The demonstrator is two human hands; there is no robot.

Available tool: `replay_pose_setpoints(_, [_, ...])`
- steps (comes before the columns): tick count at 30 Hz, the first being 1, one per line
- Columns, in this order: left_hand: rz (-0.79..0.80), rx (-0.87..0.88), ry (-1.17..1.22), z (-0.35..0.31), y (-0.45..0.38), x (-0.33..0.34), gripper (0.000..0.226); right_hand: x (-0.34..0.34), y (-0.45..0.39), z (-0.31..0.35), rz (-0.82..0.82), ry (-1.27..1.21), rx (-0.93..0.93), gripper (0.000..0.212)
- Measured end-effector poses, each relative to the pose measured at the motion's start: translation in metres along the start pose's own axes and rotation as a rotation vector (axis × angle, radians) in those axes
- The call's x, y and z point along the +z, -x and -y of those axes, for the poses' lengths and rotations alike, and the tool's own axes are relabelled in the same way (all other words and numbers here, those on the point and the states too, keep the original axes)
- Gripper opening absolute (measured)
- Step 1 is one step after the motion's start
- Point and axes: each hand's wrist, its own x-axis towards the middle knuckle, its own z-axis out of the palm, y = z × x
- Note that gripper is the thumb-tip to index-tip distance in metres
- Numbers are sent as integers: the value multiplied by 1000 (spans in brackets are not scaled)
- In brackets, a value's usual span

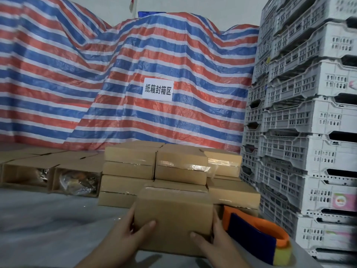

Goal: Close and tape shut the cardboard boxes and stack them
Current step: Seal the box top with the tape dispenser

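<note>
Cardboard box (173, 215) is clamped between left hand (125, 232) and right hand (212, 238), each grip curled on it; lift level onto the stack (154, 167) just beyond.

Soft, even light is filling the scene, casting only faint shadows. Glare is glinting off the tape on the stacked boxes (181, 167). The wide lens is bending the crates (309, 122) at the right edge, and everything is looking slightly blurred.
</note>
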Motion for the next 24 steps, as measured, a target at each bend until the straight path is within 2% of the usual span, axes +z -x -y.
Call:
replay_pose_setpoints(5, [-74, 9, 2, -10, -5, 10, 40, -5, 3, 0, -123, -64, -27, 77])
replay_pose_setpoints(7, [-140, 61, 17, -30, -10, 23, 38, -18, 7, 6, -210, -103, -43, 75])
replay_pose_setpoints(11, [-276, 147, -23, -74, -36, 66, 57, -58, 4, 27, -411, -158, -58, 59])
replay_pose_setpoints(13, [-211, 194, 9, -92, -53, 88, 81, -89, -8, 34, -502, -231, -16, 52])
replay_pose_setpoints(15, [-59, 277, -25, -102, -68, 104, 92, -123, -21, 42, -497, -296, 89, 39])
replay_pose_setpoints(18, [110, 396, -316, -106, -90, 120, 105, -167, -42, 45, -457, -290, 271, 54])
replay_pose_setpoints(21, [63, 525, -593, -109, -109, 130, 88, -188, -59, 46, -409, -321, 376, 48])
replay_pose_setpoints(24, [-5, 621, -663, -112, -118, 140, 72, -206, -67, 41, -405, -293, 401, 44])
